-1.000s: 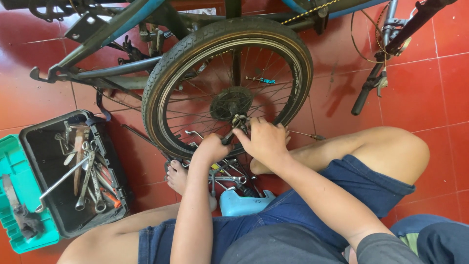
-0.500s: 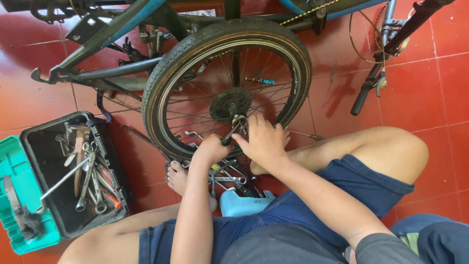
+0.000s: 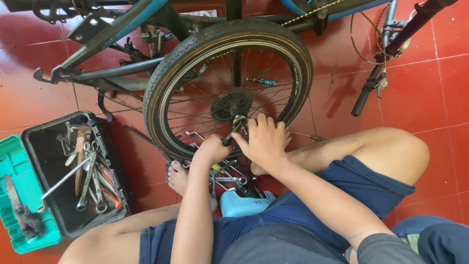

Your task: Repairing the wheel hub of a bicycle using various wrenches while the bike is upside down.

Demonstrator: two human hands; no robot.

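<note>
Left hand (image 3: pixel 211 148) holds the handle of a grey metal wrench (image 3: pixel 233 131) in a closed grip, at frame centre. Right hand (image 3: pixel 264 141) has its grip closed over the wrench head at the hub of the black-tyred spoked bicycle wheel (image 3: pixel 161 88). Black plastic tool tray (image 3: pixel 36 146) of spanners lies lower left on the red tiled floor (image 3: pixel 430 93)

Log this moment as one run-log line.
left hand: grips wrench | right hand: at wheel hub | bicycle wheel: upright | toolbox: open, on the left
</note>
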